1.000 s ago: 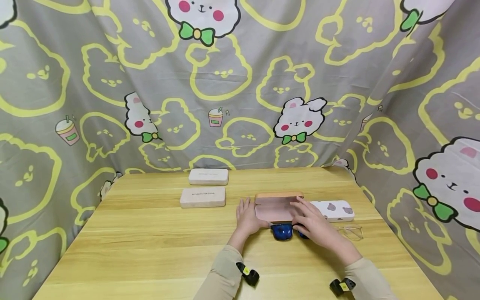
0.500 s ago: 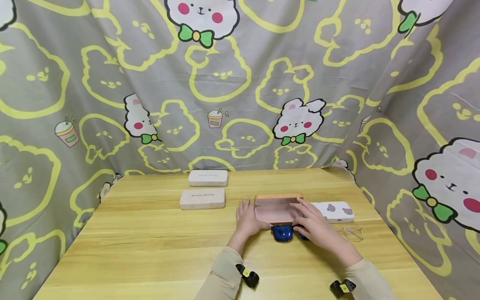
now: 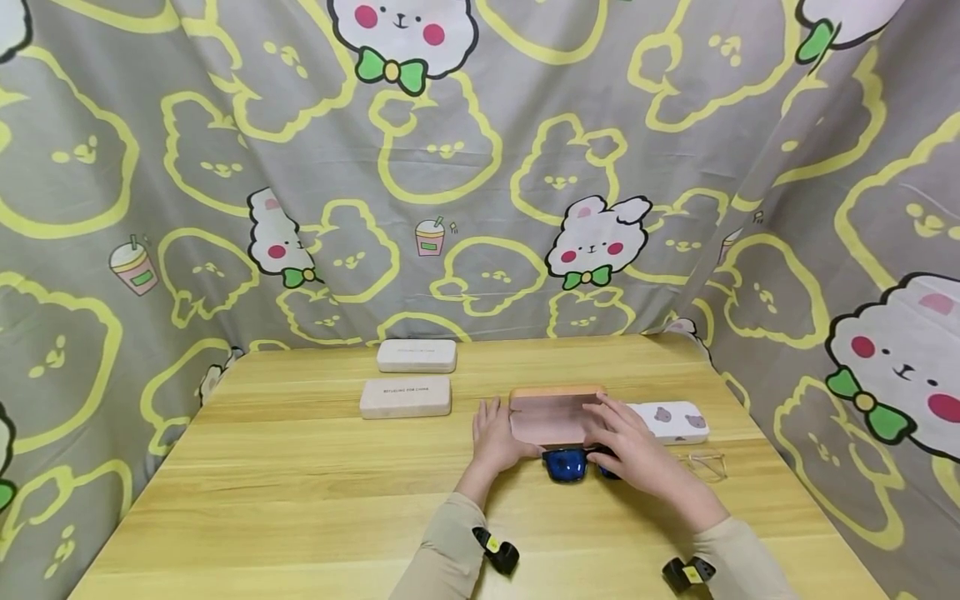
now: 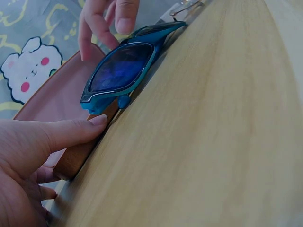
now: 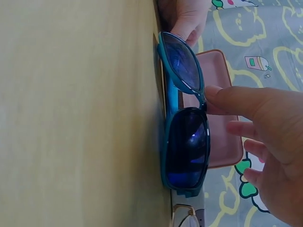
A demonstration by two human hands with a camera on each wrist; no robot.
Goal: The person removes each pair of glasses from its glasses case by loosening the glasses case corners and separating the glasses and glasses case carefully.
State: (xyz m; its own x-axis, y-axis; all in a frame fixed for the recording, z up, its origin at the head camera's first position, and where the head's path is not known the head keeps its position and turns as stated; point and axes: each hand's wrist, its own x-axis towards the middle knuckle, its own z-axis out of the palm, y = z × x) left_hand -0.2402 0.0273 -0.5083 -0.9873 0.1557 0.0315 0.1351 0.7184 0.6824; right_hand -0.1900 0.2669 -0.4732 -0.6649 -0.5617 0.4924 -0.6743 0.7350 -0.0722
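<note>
Blue-lensed and teal-framed, the sunglasses (image 3: 571, 465) are pinched near the bridge by the right hand (image 3: 628, 447), its other fingers spread, and lie just before the pink-lined case (image 3: 550, 422), whose left end is gripped between the left hand's (image 3: 497, 440) thumb and fingers.

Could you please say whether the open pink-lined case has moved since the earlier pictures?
No: in the head view, the open case keeps its place against the nearer pale lettered case.
</note>
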